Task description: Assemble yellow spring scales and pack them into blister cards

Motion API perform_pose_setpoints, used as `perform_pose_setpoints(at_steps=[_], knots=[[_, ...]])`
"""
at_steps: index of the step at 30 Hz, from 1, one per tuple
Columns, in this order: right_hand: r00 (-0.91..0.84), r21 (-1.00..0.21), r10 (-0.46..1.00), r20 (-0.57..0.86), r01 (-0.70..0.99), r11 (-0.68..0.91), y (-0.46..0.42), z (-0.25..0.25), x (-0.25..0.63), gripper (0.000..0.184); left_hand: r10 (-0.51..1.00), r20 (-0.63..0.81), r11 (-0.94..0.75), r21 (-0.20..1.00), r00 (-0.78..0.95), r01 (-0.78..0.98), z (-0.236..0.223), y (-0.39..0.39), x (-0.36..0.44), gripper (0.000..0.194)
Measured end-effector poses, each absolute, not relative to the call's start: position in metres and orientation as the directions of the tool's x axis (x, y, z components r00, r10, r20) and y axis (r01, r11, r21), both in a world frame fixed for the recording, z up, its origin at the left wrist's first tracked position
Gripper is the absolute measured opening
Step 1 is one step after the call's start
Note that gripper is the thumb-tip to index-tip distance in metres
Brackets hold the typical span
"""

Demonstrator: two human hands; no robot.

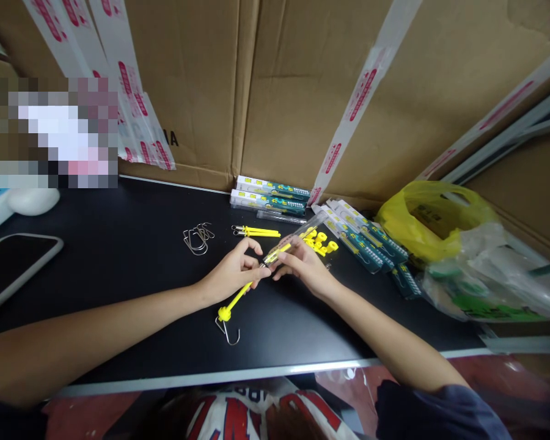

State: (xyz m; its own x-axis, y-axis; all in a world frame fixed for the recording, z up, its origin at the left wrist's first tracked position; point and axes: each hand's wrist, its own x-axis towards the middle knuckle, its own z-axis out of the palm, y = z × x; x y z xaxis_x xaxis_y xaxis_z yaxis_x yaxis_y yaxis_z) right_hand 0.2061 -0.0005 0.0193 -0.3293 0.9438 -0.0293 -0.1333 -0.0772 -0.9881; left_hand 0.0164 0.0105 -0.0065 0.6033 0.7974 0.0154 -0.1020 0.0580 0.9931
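Observation:
My left hand [231, 273] pinches a yellow rod [239, 297] near its upper end. A yellow knobbed cap [224, 314] sits on the rod's lower end, and a bent metal hook [231, 336] hangs from it over the black tabletop. My right hand [310, 269] is closed around a clear plastic tube [312, 225] that slants up to the right. Rod and tube meet between my fingertips, where a yellow strip and a metal part show; fingers partly hide the joint. These look like parts of a tubular spring scale.
Loose metal hooks [197, 238] lie left of my hands. Yellow rods with metal ends [256, 232] and yellow caps [321, 244] lie beyond. Printed boxes [270, 200] stand against cardboard [302, 110]. Plastic bags [476, 275] are at right, a phone [16, 269] at left.

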Motion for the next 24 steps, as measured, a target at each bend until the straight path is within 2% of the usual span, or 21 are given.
perform_pose_setpoints(at_steps=[7, 12, 20, 24], knots=[[-0.444, -0.995, 0.896, 0.01, -0.096, -0.037, -0.005, 0.02, 0.2, 0.032, 0.812, -0.022, 0.113, 0.986, 0.583, -0.12, -0.007, 0.011, 0.016, 0.051], [-0.538, -0.987, 0.843, 0.006, -0.139, -0.082, -0.01, 0.024, 0.199, 0.033, 0.818, -0.005, 0.104, 0.985, 0.575, -0.139, -0.005, 0.01, 0.017, 0.051], [-0.599, -0.98, 0.801, -0.024, -0.146, -0.139, -0.01, 0.024, 0.201, 0.033, 0.795, 0.021, 0.108, 0.979, 0.606, -0.176, -0.011, 0.014, 0.016, 0.052], [-0.554, -0.981, 0.831, -0.04, -0.138, -0.139, -0.007, 0.029, 0.207, 0.034, 0.797, -0.043, 0.156, 0.978, 0.602, -0.136, -0.007, 0.018, 0.015, 0.051]])
